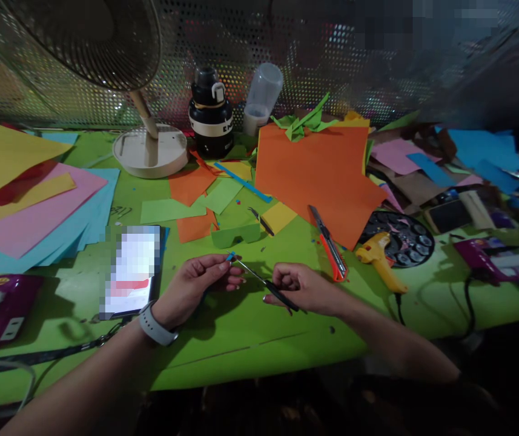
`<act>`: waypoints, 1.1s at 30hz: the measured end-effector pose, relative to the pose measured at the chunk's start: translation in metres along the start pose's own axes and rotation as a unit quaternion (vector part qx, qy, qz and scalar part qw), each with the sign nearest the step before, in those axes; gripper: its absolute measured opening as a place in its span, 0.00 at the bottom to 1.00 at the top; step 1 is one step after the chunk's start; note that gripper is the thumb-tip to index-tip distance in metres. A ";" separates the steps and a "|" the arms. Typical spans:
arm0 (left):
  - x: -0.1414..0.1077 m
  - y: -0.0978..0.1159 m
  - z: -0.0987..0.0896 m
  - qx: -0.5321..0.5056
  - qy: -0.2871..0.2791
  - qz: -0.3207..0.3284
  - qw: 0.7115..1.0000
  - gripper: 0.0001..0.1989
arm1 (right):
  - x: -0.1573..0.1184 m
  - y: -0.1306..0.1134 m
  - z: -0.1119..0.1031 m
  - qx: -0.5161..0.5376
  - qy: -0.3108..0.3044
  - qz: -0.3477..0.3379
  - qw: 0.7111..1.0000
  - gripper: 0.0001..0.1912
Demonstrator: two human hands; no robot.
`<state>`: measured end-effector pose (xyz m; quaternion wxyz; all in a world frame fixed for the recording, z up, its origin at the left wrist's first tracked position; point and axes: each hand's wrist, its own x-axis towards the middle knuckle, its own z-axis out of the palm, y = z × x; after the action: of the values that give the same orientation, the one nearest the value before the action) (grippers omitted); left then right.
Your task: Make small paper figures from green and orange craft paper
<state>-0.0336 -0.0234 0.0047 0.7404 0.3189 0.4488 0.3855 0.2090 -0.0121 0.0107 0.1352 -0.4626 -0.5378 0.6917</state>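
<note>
Between thumb and fingers, my left hand (198,281) pinches a small blue paper piece (231,257) above the green table. My right hand (298,287) grips black-handled scissors (280,295), their blades pointing up and left to the blue piece. Just beyond my hands lie a folded green paper strip (236,235), a yellow paper square (279,217) and dark tweezers (261,221). An orange cutter (332,251) rests beyond my right hand. A phone with a lit screen (134,269) lies left of my left hand.
A white fan (150,151), a black bottle (211,118) and a large orange sheet (314,175) stand or lie toward the back. Coloured papers (36,212) are stacked left. On the right are a yellow glue gun (384,260) and a purple power strip (477,257) with cables.
</note>
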 end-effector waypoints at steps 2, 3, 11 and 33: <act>0.000 0.001 0.001 -0.002 -0.002 0.003 1.000 0.12 | 0.001 0.002 0.000 0.005 0.000 -0.004 1.000 0.25; 0.000 0.001 0.001 -0.003 -0.002 0.003 1.000 0.11 | 0.001 0.004 -0.001 0.007 -0.001 -0.007 1.000 0.25; 0.001 0.000 0.000 -0.002 0.001 -0.001 1.000 0.12 | 0.001 0.005 -0.002 0.012 -0.008 -0.007 1.000 0.25; 0.003 0.005 0.002 -0.007 0.015 -0.092 0.996 0.09 | 0.004 0.008 -0.007 -0.015 0.013 0.033 0.999 0.24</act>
<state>-0.0325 -0.0188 0.0080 0.7681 0.2653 0.4850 0.3232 0.2150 -0.0078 0.0016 0.1124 -0.4908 -0.5305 0.6819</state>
